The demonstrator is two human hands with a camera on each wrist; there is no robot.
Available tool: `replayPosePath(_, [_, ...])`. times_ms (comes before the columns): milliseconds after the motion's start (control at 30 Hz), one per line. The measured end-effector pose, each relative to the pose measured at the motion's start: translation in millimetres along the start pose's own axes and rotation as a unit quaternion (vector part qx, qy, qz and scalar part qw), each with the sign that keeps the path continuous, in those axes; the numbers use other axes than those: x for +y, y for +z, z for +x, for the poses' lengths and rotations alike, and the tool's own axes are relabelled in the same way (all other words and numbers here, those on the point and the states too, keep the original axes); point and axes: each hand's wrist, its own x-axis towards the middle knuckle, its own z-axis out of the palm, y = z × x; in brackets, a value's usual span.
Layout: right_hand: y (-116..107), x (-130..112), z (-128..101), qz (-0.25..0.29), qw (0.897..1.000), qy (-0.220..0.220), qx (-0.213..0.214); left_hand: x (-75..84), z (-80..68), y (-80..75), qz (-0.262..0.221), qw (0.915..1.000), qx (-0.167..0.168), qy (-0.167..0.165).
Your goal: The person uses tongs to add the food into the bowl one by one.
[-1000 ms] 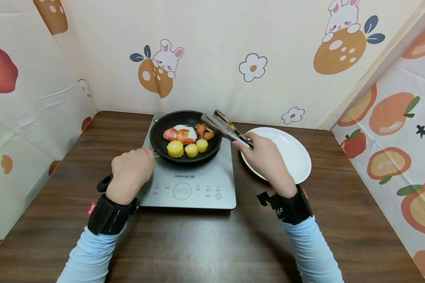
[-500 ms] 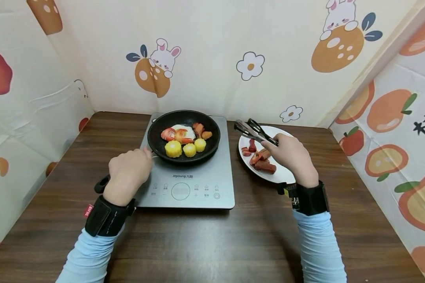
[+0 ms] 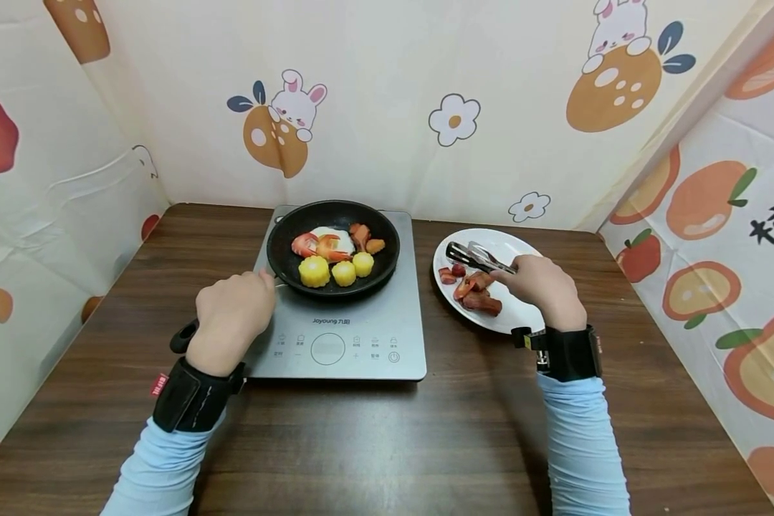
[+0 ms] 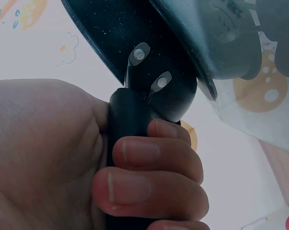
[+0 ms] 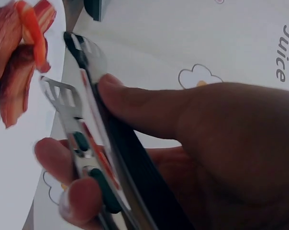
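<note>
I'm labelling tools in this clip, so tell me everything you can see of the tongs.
The tongs are metal, with two flat, slotted silvery arms and dark inlays along the handle. The right hand grips them, thumb on one arm and fingers curled round the other. They lie low and near level over the white plate, tips pointing left, slightly parted and holding nothing. The tips sit just above the reddish sausage pieces; whether they touch the plate or food cannot be told.

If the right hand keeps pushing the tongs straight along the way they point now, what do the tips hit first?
The tongs in the right hand point left over the white plate. Going straight on, the tips would probably cross the plate's left rim and then meet the black pan on the cooktop, though their height is unclear.
</note>
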Motion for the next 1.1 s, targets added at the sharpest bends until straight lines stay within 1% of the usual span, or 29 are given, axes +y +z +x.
replayPosePath(200, [-0.1, 4.1, -1.2, -0.006, 1.0, 0.001, -0.023, 0.0, -0.5, -0.1, 0.002, 1.0, 0.003, 0.003])
replayPosePath(267, [0.6, 3.9, -0.9, -0.008, 1.0, 0.005, -0.021, -0.1, -0.7, -0.1, 0.002, 1.0, 0.003, 0.003])
replayPosePath(533, [6.1, -1.1, 1.0, -0.019, 1.0, 0.009, 0.016, -0.2, -0.6, 0.8, 0.002, 1.0, 0.008, 0.006])
replayPosePath(733, [4.6, 1.4, 0.8, -0.02, 1.0, 0.009, 0.017, -0.2, -1.2, 1.1, 0.004, 0.9998, 0.015, 0.011])
replayPosePath(933, [3.7, 4.4, 1.3, -0.017, 0.999, 0.006, 0.03, 0.2, -1.9, 1.1, 0.006, 0.9998, 0.015, 0.01])
replayPosePath(1100, [4.2, 3.7, 2.2, -0.013, 0.999, 0.009, 0.03, 0.4, -2.1, 0.8, 0.004, 0.9998, 0.018, 0.01])
